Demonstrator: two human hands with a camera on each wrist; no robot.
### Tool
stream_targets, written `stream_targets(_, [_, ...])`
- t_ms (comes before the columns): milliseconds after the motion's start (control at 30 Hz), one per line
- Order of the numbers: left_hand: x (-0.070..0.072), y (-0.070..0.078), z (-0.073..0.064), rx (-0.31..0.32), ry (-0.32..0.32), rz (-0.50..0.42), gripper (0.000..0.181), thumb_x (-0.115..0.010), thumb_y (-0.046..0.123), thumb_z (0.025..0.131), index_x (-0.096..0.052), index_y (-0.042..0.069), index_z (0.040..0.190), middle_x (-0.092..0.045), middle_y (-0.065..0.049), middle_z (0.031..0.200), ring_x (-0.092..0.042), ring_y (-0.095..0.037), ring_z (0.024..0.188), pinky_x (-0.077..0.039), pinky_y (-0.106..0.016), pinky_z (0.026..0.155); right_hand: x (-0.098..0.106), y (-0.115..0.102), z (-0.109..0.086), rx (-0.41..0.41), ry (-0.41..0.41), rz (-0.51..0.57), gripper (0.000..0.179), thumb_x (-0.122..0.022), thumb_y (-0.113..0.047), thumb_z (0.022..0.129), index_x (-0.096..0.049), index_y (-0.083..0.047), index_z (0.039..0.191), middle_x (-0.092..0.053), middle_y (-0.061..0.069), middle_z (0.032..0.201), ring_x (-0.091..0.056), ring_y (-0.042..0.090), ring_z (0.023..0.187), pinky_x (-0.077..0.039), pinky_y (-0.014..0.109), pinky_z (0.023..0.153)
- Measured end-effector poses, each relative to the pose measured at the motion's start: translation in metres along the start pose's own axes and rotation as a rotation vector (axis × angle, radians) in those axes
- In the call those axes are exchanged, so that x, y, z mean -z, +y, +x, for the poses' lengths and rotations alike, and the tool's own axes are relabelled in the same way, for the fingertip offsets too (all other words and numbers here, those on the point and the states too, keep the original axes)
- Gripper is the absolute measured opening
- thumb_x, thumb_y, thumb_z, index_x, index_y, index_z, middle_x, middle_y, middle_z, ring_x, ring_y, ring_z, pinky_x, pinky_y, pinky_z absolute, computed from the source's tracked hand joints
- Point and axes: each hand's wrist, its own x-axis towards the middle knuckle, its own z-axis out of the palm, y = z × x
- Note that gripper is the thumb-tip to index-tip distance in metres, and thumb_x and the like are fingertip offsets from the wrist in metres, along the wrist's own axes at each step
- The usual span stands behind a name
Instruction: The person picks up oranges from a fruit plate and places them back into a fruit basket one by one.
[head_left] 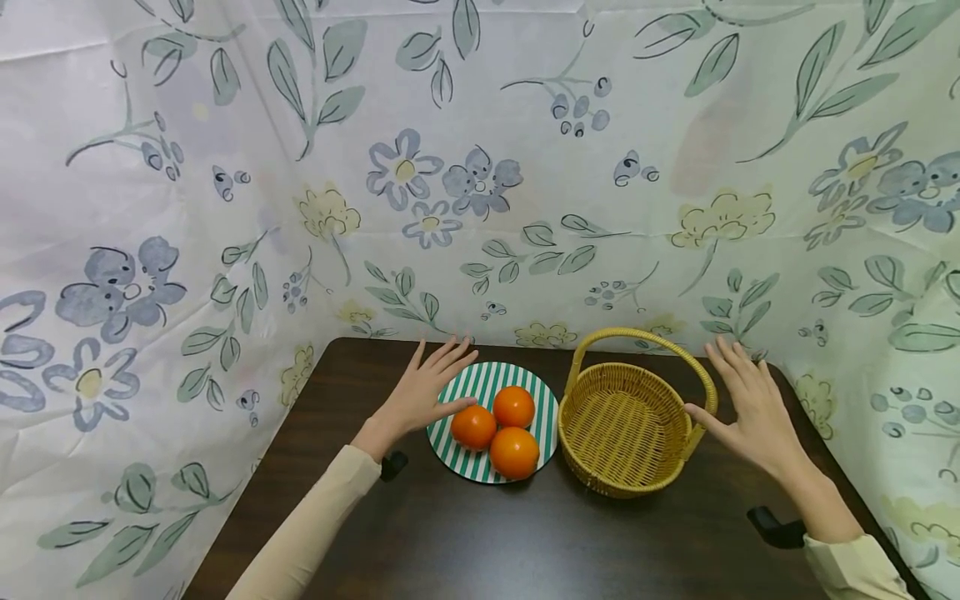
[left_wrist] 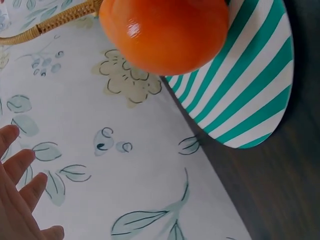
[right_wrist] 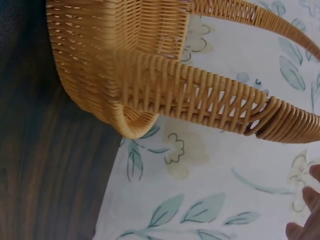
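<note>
Three orange round fruits, which look like persimmons (head_left: 514,453), sit together on a round plate (head_left: 459,463) with green and white stripes. Over the plate's left side my left hand (head_left: 429,390) is spread, its thumb near the leftmost fruit and nothing held. To the right of the plate stands a yellow woven wicker basket (head_left: 622,433) with a tall arched handle and no contents. My right hand (head_left: 757,417) is spread beside the basket's right side, its thumb overlapping the handle in the head view. One persimmon (left_wrist: 165,30) looms large in the left wrist view.
A dark wooden table (head_left: 480,542) carries the plate and basket near its back edge. White cloth (head_left: 480,275) with printed flowers and leaves hangs behind and at both sides. Each wrist wears a small black device, such as the right one (head_left: 777,528).
</note>
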Motion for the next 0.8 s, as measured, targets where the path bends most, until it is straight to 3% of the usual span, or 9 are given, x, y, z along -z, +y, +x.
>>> stream_targets(333, [-0.013,0.0,-0.009,0.027,0.0,-0.023,0.072,-0.044,0.063,0.087,-0.025,0.027,0.147,-0.023,0.003,0.153,-0.016,-0.019,0.142,-0.004,-0.057,0.111,-0.01,0.002,-0.015,-0.051,-0.01,0.034,0.088,-0.073,-0.037,0.077,-0.026,-0.016,0.148,-0.019,0.007,0.154,-0.012,0.025,0.142,-0.002,0.052,0.113])
stream_targets(600, [-0.021,0.0,-0.016,0.064,-0.005,-0.057,0.074,-0.046,0.063,0.086,-0.027,0.025,0.147,-0.026,0.0,0.152,-0.017,-0.02,0.142,-0.001,-0.054,0.112,-0.019,0.003,-0.025,-0.083,-0.018,0.049,0.089,-0.075,-0.032,0.075,-0.026,-0.016,0.148,-0.022,0.009,0.153,-0.016,0.031,0.141,-0.003,0.052,0.113])
stream_targets(800, [-0.027,0.0,-0.019,0.077,-0.006,-0.085,0.074,-0.051,0.059,0.086,-0.028,0.022,0.147,-0.025,0.001,0.152,-0.019,-0.021,0.141,-0.005,-0.056,0.112,-0.025,0.004,-0.03,-0.111,-0.023,0.073,0.091,-0.075,-0.031,0.075,-0.023,-0.016,0.148,-0.023,0.012,0.152,-0.014,0.027,0.142,-0.004,0.05,0.114])
